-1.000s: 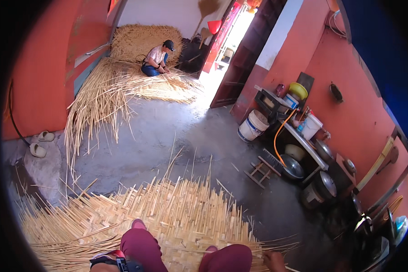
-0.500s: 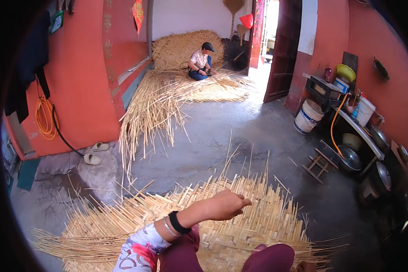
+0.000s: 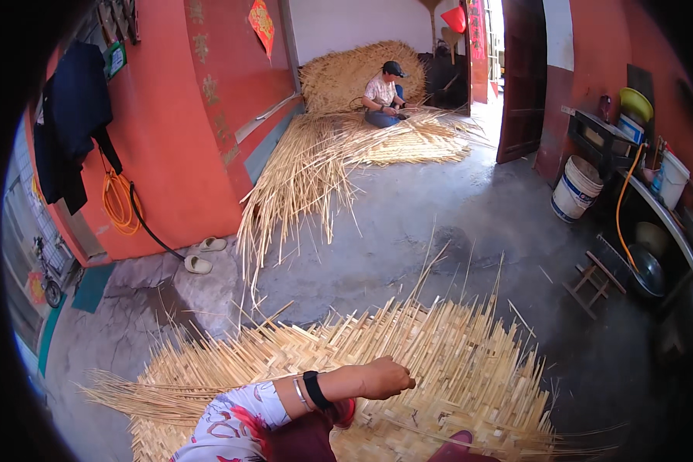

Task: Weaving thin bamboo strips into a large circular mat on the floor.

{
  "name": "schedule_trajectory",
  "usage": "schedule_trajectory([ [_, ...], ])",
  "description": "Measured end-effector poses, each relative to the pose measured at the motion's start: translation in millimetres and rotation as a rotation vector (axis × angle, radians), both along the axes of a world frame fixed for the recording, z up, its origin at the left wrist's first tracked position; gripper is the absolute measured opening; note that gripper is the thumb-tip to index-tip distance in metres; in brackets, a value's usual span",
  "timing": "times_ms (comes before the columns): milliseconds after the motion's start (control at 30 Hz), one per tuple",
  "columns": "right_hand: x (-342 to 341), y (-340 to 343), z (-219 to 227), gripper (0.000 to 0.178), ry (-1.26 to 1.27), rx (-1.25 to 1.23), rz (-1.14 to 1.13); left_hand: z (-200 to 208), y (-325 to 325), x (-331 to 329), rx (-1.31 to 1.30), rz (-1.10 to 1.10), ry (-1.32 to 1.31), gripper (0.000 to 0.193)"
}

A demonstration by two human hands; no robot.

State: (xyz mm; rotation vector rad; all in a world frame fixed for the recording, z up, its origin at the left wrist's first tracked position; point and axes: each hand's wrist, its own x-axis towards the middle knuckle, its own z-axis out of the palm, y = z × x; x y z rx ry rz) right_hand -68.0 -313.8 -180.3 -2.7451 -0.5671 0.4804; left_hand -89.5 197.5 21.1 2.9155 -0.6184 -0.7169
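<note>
My left hand [image 3: 387,378], at the end of a forearm with a black wristband and a silver bangle, is over the middle of a half-woven bamboo mat [image 3: 300,356]. Its fingers are curled closed; what they hold, if anything, is hidden. Pale loose strips stick out all along the mat's far edge, and a bundle of thin strips [image 3: 150,398] lies across its left side. Beneath my arm a red shoe [image 3: 346,413] rests on the weave, and another shoe [image 3: 453,445] shows at the lower edge. My right hand is out of sight.
Across the grey floor [image 3: 408,200] another person [image 3: 383,96] sits beside a spread of long strips [image 3: 300,177]. A small wooden stool [image 3: 595,281], a white bucket [image 3: 577,189] and a basin [image 3: 645,269] stand at right. Slippers [image 3: 199,264] lie near the left wall.
The view has swung left, so the room appears shifted right. My left hand stays closed over the mat. The hand at the lower right edge has gone out of view.
</note>
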Motion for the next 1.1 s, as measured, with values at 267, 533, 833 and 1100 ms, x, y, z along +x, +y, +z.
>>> schedule_trajectory([
  [267, 34.3, 31.5, -21.5, 0.019, -0.065, 0.071, 0.090, 29.2, -20.3, 21.0, -0.256, -0.011, -0.025, 0.035],
  [533, 73.5, 10.4, -56.8, 0.018, 0.193, -0.517, 0.078, 32.7, -24.9, 27.8, -0.273, -0.032, 0.006, 0.036],
  [833, 60.2, 21.3, -33.2, 0.018, -0.101, 0.141, 0.117, 33.3, -26.2, 24.6, -0.249, -0.034, -0.013, 0.034],
  [1100, 64.8, 14.4, -32.6, 0.016, 0.010, 0.002, 0.093, 25.9, -29.3, 24.6, -0.214, -0.050, 0.021, 0.032],
])
